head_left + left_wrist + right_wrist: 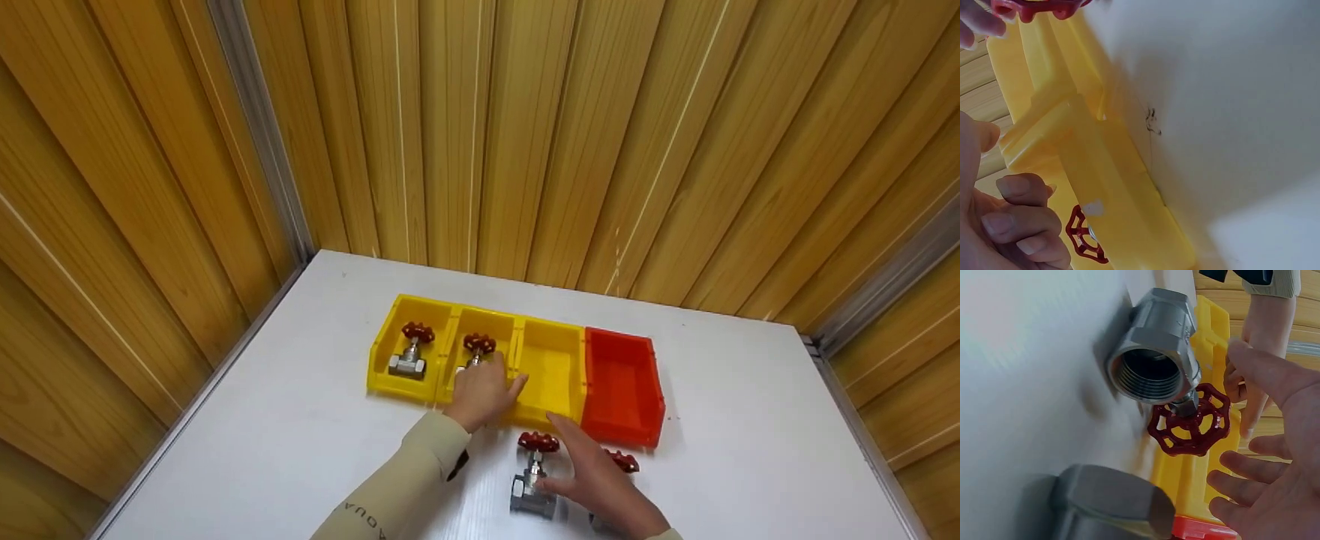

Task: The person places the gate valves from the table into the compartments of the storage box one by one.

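My left hand (pixel 481 391) is over the second yellow bin (pixel 448 391), overlapping the lower part of a gate valve with a red handwheel (pixel 478 344). In the left wrist view, its fingers (pixel 1033 222) are loosely bent with nothing between them. My right hand (pixel 600 469) reaches over the table with fingers spread, beside a standing steel valve (pixel 533 487). The right wrist view shows that valve's threaded opening (pixel 1148 377) and red handwheel (pixel 1190 422) just off the fingers. Another valve (pixel 622 460) is partly hidden behind the right hand.
The leftmost yellow bin holds a valve (pixel 409 360). The third yellow bin (pixel 551 367) and a red bin (pixel 624 386) continue the row to the right. Wood-patterned walls (pixel 525 150) surround the white table (pixel 285 420) at the back and sides.
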A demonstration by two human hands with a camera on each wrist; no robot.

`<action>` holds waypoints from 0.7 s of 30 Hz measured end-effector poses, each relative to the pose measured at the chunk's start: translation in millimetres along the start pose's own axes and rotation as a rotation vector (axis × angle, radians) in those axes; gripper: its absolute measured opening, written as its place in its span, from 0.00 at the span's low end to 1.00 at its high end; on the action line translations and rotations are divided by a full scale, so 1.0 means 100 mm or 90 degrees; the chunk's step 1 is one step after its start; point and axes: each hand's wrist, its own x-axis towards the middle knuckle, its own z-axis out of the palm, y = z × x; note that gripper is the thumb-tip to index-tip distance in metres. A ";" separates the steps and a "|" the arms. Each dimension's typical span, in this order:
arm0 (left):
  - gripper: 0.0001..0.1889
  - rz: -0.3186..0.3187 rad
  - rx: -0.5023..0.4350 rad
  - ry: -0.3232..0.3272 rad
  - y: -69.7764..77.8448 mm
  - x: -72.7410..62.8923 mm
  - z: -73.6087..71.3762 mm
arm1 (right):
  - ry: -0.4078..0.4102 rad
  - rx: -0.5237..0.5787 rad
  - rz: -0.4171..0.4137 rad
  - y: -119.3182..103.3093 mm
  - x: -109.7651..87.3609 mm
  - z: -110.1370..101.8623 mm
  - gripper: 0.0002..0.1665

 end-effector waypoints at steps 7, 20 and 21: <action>0.30 0.005 0.026 0.015 0.05 0.01 0.05 | -0.039 0.010 -0.011 0.05 -0.06 0.06 0.71; 0.37 -0.021 0.052 0.000 0.13 0.04 0.13 | -0.073 0.044 0.005 0.09 -0.13 0.15 0.78; 0.37 -0.026 0.052 0.000 0.14 0.04 0.14 | -0.070 0.029 0.000 0.09 -0.14 0.16 0.78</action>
